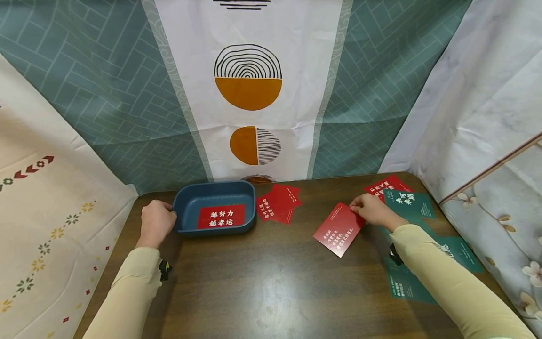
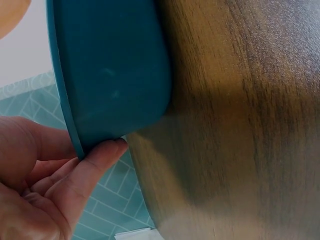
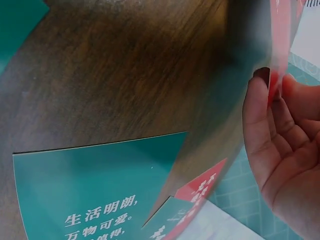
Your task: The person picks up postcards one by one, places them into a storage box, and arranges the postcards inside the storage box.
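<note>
A blue tray [image 1: 216, 230] with rounded corners stands at the back left of the table, and a red card [image 1: 221, 216] with white lettering lies inside it. My left hand [image 1: 157, 221] pinches the tray's left rim; the left wrist view shows thumb and fingers on either side of the blue wall [image 2: 110, 75]. On the right, my right hand [image 1: 372, 209] holds a red card [image 1: 338, 230] by its upper right corner. In the right wrist view that card [image 3: 280, 40] appears nearly edge-on between thumb and fingers, raised off the wooden table.
Several red cards [image 1: 277, 203] overlap just right of the tray. Green cards [image 1: 406, 278] lie spread on the table's right side, partly under the right forearm. Another red card [image 1: 391, 183] lies at the back right corner. A patterned curtain [image 1: 262, 117] hangs behind the table.
</note>
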Tool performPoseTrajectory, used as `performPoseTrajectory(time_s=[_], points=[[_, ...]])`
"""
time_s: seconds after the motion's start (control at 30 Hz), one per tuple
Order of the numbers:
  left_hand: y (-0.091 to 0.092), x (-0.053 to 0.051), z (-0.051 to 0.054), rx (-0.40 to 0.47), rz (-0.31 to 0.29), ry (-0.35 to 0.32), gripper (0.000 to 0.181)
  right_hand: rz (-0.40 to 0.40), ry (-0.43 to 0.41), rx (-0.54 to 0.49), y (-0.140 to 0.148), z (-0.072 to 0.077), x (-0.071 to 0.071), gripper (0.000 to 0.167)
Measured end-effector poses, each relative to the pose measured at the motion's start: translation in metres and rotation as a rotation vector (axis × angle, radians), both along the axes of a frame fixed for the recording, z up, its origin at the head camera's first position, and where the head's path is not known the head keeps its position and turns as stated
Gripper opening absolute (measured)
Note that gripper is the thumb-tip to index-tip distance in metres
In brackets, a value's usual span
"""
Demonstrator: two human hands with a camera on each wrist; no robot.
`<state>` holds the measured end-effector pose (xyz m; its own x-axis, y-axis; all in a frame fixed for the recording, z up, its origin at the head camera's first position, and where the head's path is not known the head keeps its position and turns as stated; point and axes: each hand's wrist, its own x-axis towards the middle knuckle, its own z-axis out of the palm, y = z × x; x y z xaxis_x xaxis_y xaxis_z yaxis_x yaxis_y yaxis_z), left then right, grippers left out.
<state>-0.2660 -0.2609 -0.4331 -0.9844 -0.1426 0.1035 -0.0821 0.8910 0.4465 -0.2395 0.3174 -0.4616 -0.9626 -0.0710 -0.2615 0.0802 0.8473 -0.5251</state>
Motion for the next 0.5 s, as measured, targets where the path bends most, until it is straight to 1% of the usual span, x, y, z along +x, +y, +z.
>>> performPoseTrajectory(time_s=[0.13, 0.3, 0.4, 0.5], points=[[0.0, -0.0009, 0.0005, -0.001, -0.004, -0.002, 0.031, -0.017, -0.039, -0.036, 0.0004, 0.001, 0.0007, 0.025], [0.0, -0.0014, 0.0005, -0.002, -0.002, 0.007, 0.03, -0.01, -0.061, -0.052, 0.0006, 0.0036, 0.001, 0.033], [0.0001, -0.001, 0.0002, -0.007, 0.0, 0.007, 0.03, -0.008, -0.054, -0.048, 0.0013, 0.0051, 0.0012, 0.035], [-0.0002, -0.0011, -0.0007, -0.011, 0.0, 0.006, 0.03, 0.018, -0.028, -0.05, 0.0019, 0.0066, 0.0021, 0.032]])
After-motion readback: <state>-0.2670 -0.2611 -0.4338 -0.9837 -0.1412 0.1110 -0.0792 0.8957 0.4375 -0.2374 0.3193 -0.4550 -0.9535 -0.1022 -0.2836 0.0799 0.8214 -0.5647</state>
